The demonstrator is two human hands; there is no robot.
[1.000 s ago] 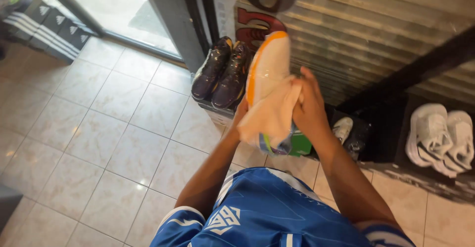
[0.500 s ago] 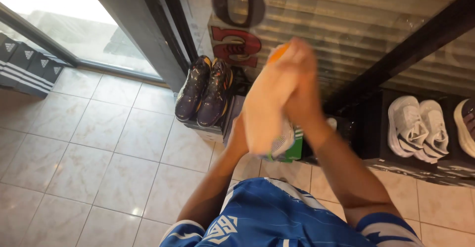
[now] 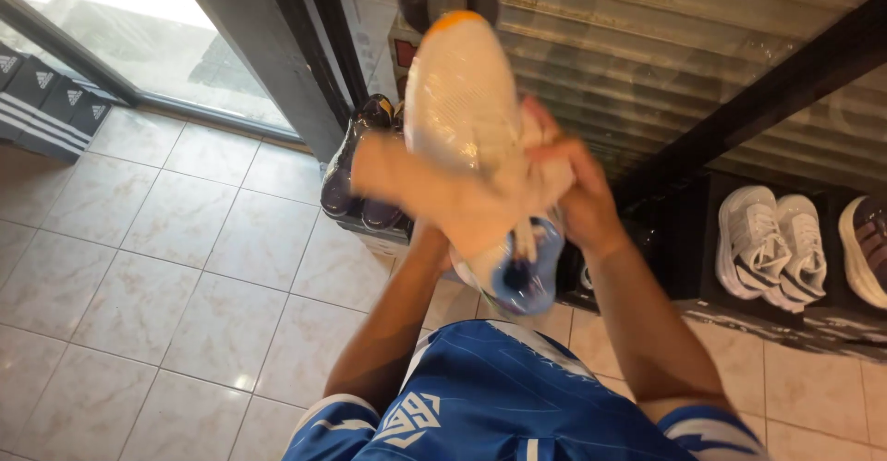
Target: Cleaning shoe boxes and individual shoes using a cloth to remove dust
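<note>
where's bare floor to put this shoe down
Bare tile lies to the left, bordered by the glass door and the dark shoes. Crowded: the low shelf with white sneakers on the right, and the spot under the held shoe.

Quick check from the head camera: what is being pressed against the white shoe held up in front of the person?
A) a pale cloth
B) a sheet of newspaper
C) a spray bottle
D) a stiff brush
A: a pale cloth is draped over the side of the white shoe, and the right hand holds the shoe from the other side.
</note>
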